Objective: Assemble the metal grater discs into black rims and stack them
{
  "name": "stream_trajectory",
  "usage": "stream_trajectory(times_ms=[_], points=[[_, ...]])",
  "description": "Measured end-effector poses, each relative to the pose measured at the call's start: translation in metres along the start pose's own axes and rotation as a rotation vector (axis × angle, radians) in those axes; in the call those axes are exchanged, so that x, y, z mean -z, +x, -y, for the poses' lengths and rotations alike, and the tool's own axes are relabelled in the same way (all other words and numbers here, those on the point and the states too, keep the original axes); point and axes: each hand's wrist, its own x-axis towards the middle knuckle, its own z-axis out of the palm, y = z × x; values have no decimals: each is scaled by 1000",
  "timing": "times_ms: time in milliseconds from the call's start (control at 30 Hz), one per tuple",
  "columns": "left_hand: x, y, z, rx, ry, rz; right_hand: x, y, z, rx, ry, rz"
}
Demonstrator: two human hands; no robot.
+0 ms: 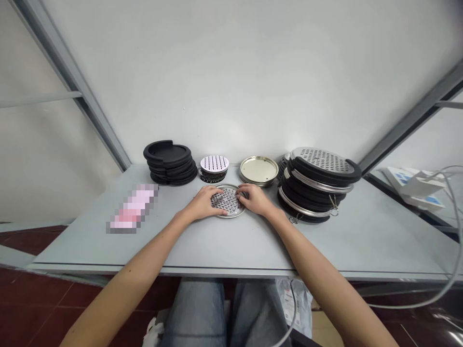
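Note:
A round metal grater disc (228, 201), full of raised holes, lies flat on the grey table in front of me, with a smooth metal rim around it. My left hand (204, 202) grips its left side, thumb at the near part and fingers curled over the far part. On the right edge, my right hand (253, 197) has its fingers bent and pressed against the disc and rim. Behind it stand a small stack topped by a pale slotted oval plate (214, 164) and a stack of shallow gold-coloured round lids (259, 169).
Black round holders (170, 154) are stacked at the back left. At the right rises a tall pile of black holders and silver rings, topped by a perforated metal disc (321, 160). A pixelated pink object (133, 209) lies left. A white cable (457, 231) hangs right.

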Motion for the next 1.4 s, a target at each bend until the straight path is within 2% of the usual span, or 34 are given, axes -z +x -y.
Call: stream_trajectory(times_ms=[300, 600, 933, 1400], points=[[9, -3, 2, -23, -41, 84, 0, 0, -3, 20, 7, 14], [14, -3, 18, 20, 35, 74, 4, 1, -2, -14, -1, 31], [15, -4, 17, 28, 74, 119, 3, 0, -5, -28, -17, 40], [16, -5, 13, 35, 53, 120, 6, 0, -2, -31, -7, 50]])
